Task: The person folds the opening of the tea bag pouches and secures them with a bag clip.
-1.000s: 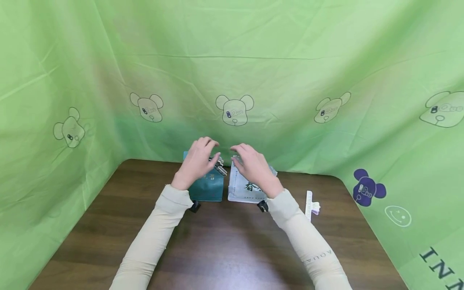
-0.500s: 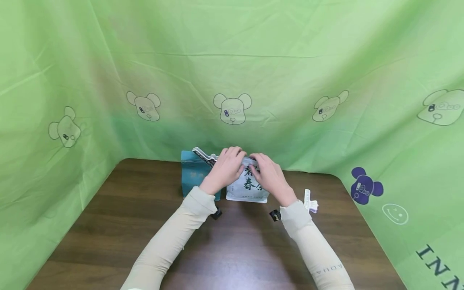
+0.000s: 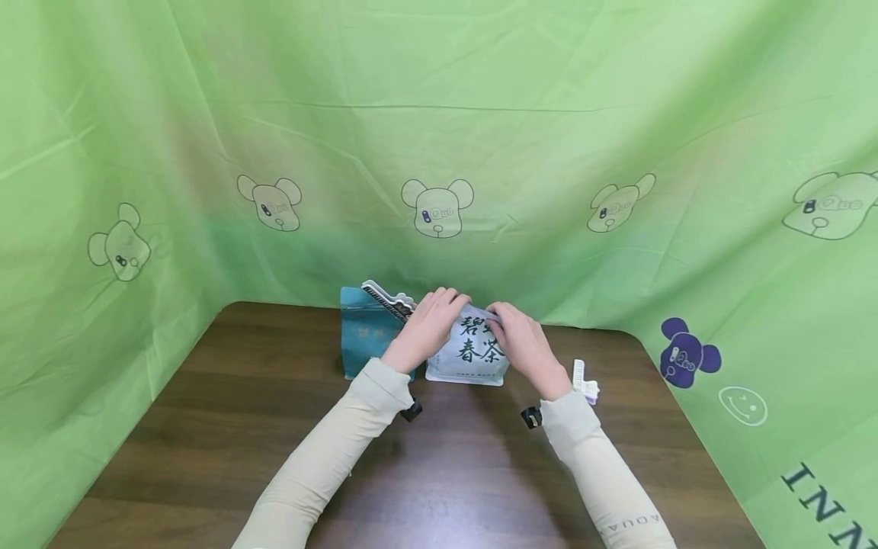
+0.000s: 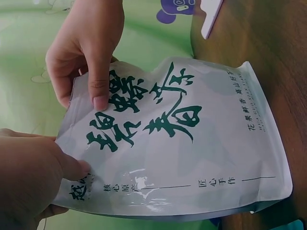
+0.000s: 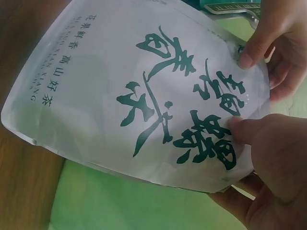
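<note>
A white tea bag (image 3: 466, 358) with large green characters stands upright near the back of the table. My left hand (image 3: 430, 320) pinches its top left corner, thumb on the front and fingers behind. At the other top corner, my right hand (image 3: 524, 339) grips the edge the same way. Both thumbs lie on the printed face in the wrist views, and the top edge dips between the hands in the left wrist view. Left of it stands a teal bag (image 3: 360, 343), partly hidden by my left hand, with a black-and-white clip (image 3: 387, 300) slanting across its upper right.
A white clip (image 3: 585, 383) lies on the brown table (image 3: 439, 473) to the right of my right hand. Green printed cloth (image 3: 439, 137) hangs close behind the bags and along both sides.
My left hand has moved right from the teal bag and its clip to the white tea bag. Both hands have taken hold of its top, and my right hand has since shifted slightly right.
</note>
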Motion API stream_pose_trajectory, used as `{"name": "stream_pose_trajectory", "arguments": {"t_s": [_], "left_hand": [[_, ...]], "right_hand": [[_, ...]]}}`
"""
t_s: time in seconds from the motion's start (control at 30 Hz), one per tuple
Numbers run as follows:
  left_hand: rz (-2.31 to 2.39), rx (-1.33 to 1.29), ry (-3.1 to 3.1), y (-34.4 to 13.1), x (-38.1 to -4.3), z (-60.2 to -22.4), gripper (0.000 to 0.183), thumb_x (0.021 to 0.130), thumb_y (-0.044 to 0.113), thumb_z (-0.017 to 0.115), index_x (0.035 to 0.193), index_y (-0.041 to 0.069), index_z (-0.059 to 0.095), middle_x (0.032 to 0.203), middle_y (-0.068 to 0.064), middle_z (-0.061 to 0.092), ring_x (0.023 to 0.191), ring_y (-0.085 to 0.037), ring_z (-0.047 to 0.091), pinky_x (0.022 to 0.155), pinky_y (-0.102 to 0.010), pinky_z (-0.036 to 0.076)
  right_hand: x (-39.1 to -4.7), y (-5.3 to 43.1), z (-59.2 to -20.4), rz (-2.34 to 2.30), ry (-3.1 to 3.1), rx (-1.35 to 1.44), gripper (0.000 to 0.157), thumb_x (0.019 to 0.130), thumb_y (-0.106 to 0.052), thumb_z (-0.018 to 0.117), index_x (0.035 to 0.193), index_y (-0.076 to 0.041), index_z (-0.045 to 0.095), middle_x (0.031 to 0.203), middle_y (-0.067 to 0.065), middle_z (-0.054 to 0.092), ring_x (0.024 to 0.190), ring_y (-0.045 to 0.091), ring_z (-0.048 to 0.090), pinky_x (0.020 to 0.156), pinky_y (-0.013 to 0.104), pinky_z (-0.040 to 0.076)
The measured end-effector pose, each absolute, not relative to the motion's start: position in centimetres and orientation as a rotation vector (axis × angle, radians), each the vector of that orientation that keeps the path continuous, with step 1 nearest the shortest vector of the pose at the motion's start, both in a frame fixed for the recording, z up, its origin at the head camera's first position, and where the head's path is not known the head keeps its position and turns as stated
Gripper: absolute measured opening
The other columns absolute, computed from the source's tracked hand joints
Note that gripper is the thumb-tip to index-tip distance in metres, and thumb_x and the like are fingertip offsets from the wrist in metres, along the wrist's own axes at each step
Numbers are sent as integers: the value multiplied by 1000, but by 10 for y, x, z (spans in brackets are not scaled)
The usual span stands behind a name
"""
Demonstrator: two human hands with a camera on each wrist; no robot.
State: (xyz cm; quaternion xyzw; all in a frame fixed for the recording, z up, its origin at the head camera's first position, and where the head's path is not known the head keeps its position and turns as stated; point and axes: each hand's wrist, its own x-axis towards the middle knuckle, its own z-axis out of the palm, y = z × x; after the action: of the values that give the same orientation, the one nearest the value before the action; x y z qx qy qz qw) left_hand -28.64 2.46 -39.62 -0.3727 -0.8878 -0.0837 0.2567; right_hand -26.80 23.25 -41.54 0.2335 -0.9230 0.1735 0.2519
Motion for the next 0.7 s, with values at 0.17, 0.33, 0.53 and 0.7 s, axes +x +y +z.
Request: {"name": "stream_pose_trajectory", "arguments": {"t_s": [0.17, 0.33, 0.53, 0.7], "left_hand": [[-255, -1014, -2401, 24, -286, -397, 36, 93, -7, 62, 126, 8, 64, 115, -8, 66, 103, -24, 61, 88, -36, 50], [-293, -1033, -2400, 24, -285, -397, 38, 91, -10, 61, 125, 7, 64, 113, -8, 66, 102, -24, 60, 87, -36, 50], [-286, -1041, -2390, 25, -288, -396, 40, 88, -11, 63, 124, 8, 64, 113, -7, 66, 102, -24, 60, 87, -35, 50], [-296, -1060, -2385, 26, -287, -396, 39, 89, -11, 61, 123, 7, 64, 112, -8, 67, 101, -25, 61, 88, -36, 51]], "right_hand": [[-267, 233, -417, 480, -2503, 623, 10, 100, -9, 63, 109, -5, 65, 101, 11, 70, 85, 30, 69, 71, 49, 54], [-268, 234, -418, 485, -2498, 627, 9, 101, -8, 62, 109, -6, 65, 100, 11, 69, 83, 29, 68, 70, 49, 54], [-269, 237, -417, 505, -2491, 643, 9, 102, -8, 60, 109, -6, 65, 101, 11, 69, 84, 28, 68, 71, 47, 55], [-268, 239, -416, 508, -2501, 643, 9, 102, -9, 60, 109, -6, 66, 100, 10, 69, 83, 27, 67, 72, 46, 54]]}}
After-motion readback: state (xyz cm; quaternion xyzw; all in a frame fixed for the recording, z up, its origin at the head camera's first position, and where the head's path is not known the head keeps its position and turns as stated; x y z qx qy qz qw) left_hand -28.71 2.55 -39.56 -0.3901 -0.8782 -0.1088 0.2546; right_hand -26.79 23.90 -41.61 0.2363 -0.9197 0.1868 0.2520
